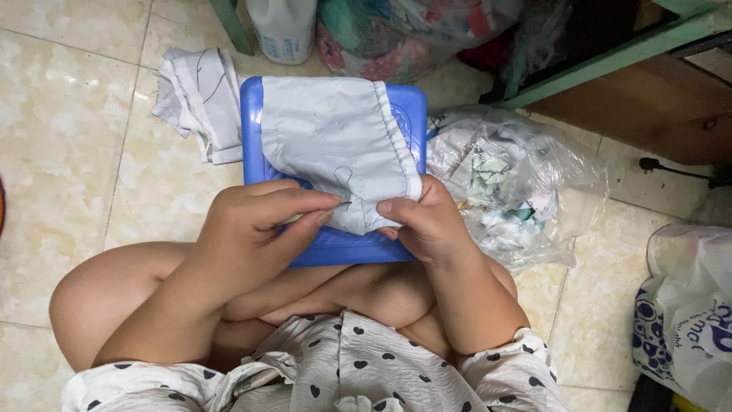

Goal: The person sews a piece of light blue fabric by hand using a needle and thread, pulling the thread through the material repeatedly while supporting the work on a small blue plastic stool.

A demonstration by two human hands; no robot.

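Seen from above, a seated person works over a blue plastic stool (255, 137) on a tiled floor. A pale grey cloth piece (328, 137) lies across it. The right hand (431, 225) pinches the cloth's lower edge. The left hand (255, 221) has fingertips pinched together at the cloth, possibly on a needle or thread. A clear bag of scraps (518, 183) sits beside the stool.

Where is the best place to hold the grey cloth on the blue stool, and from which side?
Probably the near hemmed edge of the grey cloth, from the person's side: it overhangs the blue stool, so fingers can pinch it. The left hand and right hand already grip there.
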